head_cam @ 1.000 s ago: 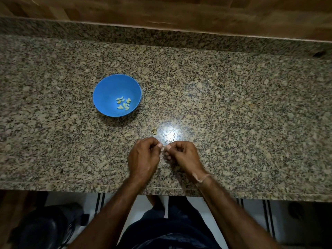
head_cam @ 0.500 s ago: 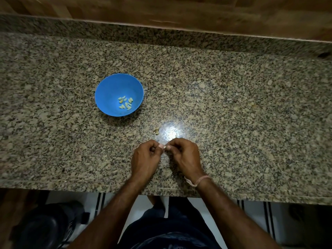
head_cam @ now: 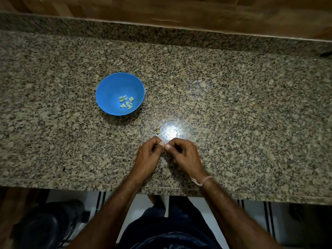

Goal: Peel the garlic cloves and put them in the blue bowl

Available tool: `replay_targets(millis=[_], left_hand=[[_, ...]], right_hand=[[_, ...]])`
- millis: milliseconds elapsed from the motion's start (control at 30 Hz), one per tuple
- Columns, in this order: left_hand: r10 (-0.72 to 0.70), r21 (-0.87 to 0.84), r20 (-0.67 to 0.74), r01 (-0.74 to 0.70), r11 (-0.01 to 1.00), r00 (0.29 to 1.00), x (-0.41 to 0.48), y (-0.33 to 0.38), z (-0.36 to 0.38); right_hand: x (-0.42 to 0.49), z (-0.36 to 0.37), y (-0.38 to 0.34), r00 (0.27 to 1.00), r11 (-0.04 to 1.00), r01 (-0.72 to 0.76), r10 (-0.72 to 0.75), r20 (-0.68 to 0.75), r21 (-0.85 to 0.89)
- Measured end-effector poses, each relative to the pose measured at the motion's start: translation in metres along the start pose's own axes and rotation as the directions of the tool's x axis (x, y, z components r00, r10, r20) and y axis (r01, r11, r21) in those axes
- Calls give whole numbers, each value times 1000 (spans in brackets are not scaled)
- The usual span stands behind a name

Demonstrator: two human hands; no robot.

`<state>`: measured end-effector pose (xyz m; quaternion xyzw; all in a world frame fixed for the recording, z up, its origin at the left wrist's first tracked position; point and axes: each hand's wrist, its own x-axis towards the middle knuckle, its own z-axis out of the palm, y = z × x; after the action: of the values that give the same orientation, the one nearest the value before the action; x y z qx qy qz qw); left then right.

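My left hand (head_cam: 147, 156) and right hand (head_cam: 184, 156) meet over the near side of the speckled, glossy granite counter (head_cam: 233, 105). The fingers are curled and the thumb tips touch. I cannot tell what they pinch. The round, smooth blue bowl (head_cam: 110, 87) sits well apart, up-left, with small pale peeled cloves (head_cam: 126, 102) in its bottom.

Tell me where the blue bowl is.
In the head view the blue bowl stands on the granite counter, left of centre, beyond and left of the left hand, with peeled cloves inside.
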<state>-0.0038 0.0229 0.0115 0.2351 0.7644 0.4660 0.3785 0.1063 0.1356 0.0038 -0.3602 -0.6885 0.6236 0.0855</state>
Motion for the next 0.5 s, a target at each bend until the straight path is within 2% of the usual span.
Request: replay_targets(millis=[133,267,333,367,433,500], left_hand=[[20,-19,55,-19,1000,998,0,0,2],[25,-7,17,-25,1000,1000,-1,0,4],[13,12,27,-13,1000,1000,-1,-2,6],[-3,3,30,3,1000,1000,-1,-2,7],[-63,-65,40,66,996,997,2,-3,8],[-113,-113,52,118,987,992,4,-6,6]], right_hand=[[-4,-5,-2,994,987,-78,68,82,139],[-2,-8,-2,983,973,-143,119,137,182],[-3,-6,-2,985,969,-149,129,114,196],[-5,-4,-2,993,984,-100,89,76,151],[-7,-2,-1,997,995,81,-80,6,-66],[-7,-2,-1,962,903,262,-270,24,-341]])
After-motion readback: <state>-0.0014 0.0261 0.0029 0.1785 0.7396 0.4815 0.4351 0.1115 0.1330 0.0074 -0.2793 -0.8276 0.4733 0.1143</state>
